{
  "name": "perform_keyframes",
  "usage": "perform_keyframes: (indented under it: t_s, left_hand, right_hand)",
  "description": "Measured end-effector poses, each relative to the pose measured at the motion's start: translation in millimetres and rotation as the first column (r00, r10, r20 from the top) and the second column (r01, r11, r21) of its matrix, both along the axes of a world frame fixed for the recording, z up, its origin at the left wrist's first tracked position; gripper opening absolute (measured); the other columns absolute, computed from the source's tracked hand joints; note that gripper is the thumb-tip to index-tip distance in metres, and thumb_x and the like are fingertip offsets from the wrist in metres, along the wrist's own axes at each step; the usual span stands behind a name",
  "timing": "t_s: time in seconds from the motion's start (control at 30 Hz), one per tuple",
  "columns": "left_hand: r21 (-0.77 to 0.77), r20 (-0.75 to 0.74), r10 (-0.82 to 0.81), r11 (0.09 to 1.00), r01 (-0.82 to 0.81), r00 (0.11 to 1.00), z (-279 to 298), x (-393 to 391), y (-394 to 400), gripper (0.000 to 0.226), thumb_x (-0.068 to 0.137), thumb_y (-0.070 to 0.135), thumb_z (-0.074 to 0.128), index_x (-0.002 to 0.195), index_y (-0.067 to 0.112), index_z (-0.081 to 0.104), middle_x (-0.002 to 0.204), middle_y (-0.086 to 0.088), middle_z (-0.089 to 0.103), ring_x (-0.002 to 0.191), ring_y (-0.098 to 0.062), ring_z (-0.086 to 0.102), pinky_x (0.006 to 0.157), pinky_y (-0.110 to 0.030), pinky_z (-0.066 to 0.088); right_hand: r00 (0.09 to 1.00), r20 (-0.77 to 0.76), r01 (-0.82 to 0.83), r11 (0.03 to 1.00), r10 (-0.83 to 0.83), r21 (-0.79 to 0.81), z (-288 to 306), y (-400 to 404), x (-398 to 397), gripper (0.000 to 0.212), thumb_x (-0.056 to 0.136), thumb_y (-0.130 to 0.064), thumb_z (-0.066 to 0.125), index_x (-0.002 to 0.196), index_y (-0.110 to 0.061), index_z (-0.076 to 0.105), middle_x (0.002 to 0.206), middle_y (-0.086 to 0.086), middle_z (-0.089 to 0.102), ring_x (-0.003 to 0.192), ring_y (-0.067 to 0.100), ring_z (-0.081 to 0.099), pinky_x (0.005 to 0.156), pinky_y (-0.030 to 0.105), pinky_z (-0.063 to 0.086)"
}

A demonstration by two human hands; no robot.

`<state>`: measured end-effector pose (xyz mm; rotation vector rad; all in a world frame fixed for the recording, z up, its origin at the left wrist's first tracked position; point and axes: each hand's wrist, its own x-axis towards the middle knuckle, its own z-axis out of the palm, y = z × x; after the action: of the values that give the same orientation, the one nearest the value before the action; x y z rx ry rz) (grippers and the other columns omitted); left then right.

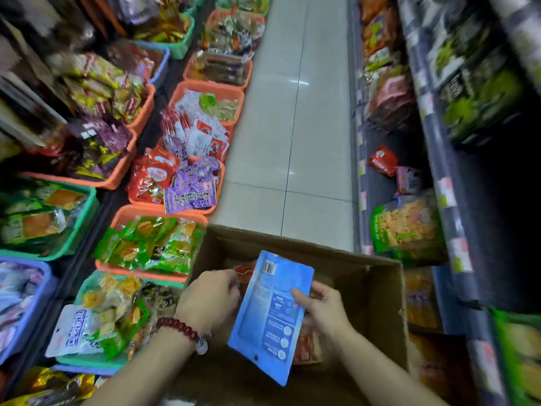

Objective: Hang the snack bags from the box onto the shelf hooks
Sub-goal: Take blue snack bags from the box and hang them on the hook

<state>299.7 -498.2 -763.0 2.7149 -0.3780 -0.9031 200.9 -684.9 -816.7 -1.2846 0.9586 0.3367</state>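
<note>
1. Cardboard box (377,291) sits low before me, red snack bags (307,344) left inside.
2. Blue bag (270,312) is lifted over it, back side up; I should turn its hang hole upward.
3. My right hand (323,310) pinches its edge; my left hand (209,298) curls around its other side.

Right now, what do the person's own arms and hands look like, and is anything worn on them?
Both forearms are bare, with no sleeves or gloves in view. The left hand has a bracelet of dark red round beads at the wrist, with a small pale charm hanging from it. The right hand wears nothing visible.
</note>
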Motion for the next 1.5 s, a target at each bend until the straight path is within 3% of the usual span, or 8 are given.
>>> perform_keyframes:
  t_s: [0.17,0.47,0.73,0.9,1.1,1.2,1.33,1.5]
  left_hand:
    - [-0.069,0.116,0.026,0.997,-0.018,0.993,126.5,18.5,32.5,0.021,0.087,0.025,0.045,0.097,0.023,0.064,0.098,-0.003,0.070,0.094,-0.024,0.064,0.076,-0.032,0.051]
    - [-0.171,0.383,0.278,0.959,-0.228,0.881,337.4,14.7,133.4,0.018,0.086,0.027,0.048,0.095,0.028,0.063,0.097,0.001,0.071,0.092,-0.020,0.064,0.078,-0.030,0.050]
    - [-0.309,0.550,0.476,0.879,-0.362,0.686,468.0,-94.6,254.7,0.024,0.086,0.014,0.056,0.095,0.036,0.060,0.096,0.006,0.070,0.090,-0.013,0.065,0.078,-0.027,0.049]
    - [-0.545,0.520,0.549,0.803,-0.241,0.654,530.8,-168.8,306.1,0.054,0.075,0.035,0.071,0.126,0.039,0.051,0.125,0.020,0.053,0.112,0.004,0.050,0.094,-0.018,0.040]
    - [-0.706,0.503,0.614,0.698,-0.121,0.609,599.7,-243.7,374.1,0.039,0.071,0.035,0.077,0.104,0.052,0.065,0.133,0.025,0.048,0.120,0.017,0.043,0.089,-0.006,0.043]
    - [-0.729,0.512,0.687,0.665,-0.162,0.516,620.0,-286.1,414.9,0.048,0.076,0.009,0.075,0.094,0.053,0.068,0.116,0.039,0.057,0.113,0.019,0.049,0.089,-0.011,0.045]
    - [-0.868,0.406,0.852,0.473,-0.152,0.329,655.0,-337.5,468.5,0.029,0.079,0.012,0.072,0.081,0.041,0.073,0.090,0.018,0.074,0.084,0.000,0.067,0.078,-0.031,0.054]
    - [-0.950,0.264,0.942,0.291,-0.116,0.208,698.1,-388.3,533.3,0.035,0.083,0.008,0.066,0.073,0.040,0.075,0.075,0.014,0.075,0.068,-0.001,0.065,0.071,-0.035,0.052]
  right_hand:
    - [0.991,0.132,0.031,0.999,-0.026,-0.035,141.2,7.6,17.7,0.016,0.088,-0.002,0.064,0.103,-0.001,0.067,0.097,0.027,0.070,0.088,0.038,0.070,0.075,0.049,0.059]
    - [0.925,0.370,-0.112,0.992,0.082,0.060,366.5,53.3,51.9,0.011,0.090,-0.002,0.060,0.089,-0.010,0.068,0.069,0.000,0.073,0.057,0.011,0.069,0.050,0.024,0.054]
    - [0.859,0.454,-0.385,0.883,0.237,0.268,514.8,140.3,31.0,0.030,0.091,0.000,0.055,0.120,0.004,0.058,0.093,0.015,0.071,0.071,0.023,0.070,0.059,0.032,0.061]
    - [0.768,0.511,-0.593,0.728,0.385,0.343,580.7,221.3,14.7,0.016,0.095,-0.003,0.047,0.096,0.003,0.062,0.075,0.012,0.075,0.063,0.019,0.073,0.051,0.027,0.058]
    - [0.684,0.427,-0.724,0.620,0.592,0.301,620.0,337.6,-22.9,0.033,0.082,-0.005,0.064,0.112,0.006,0.061,0.093,0.020,0.071,0.067,0.027,0.073,0.060,0.037,0.062]
    - [0.625,0.450,-0.780,0.521,0.637,0.346,640.6,399.1,-56.0,0.023,0.086,-0.014,0.059,0.097,0.005,0.066,0.085,0.018,0.069,0.064,0.028,0.067,0.050,0.031,0.059]
    - [0.515,0.491,-0.857,0.416,0.703,0.304,675.1,473.7,-104.3,0.055,0.090,-0.044,0.052,0.089,0.007,0.074,0.087,0.018,0.067,0.056,0.027,0.065,0.042,0.028,0.054]
    - [0.412,0.604,-0.804,0.584,0.683,-0.112,702.7,547.6,-146.8,0.057,0.087,-0.058,0.049,0.087,-0.003,0.065,0.076,0.012,0.066,0.059,0.024,0.058,0.055,0.030,0.047]
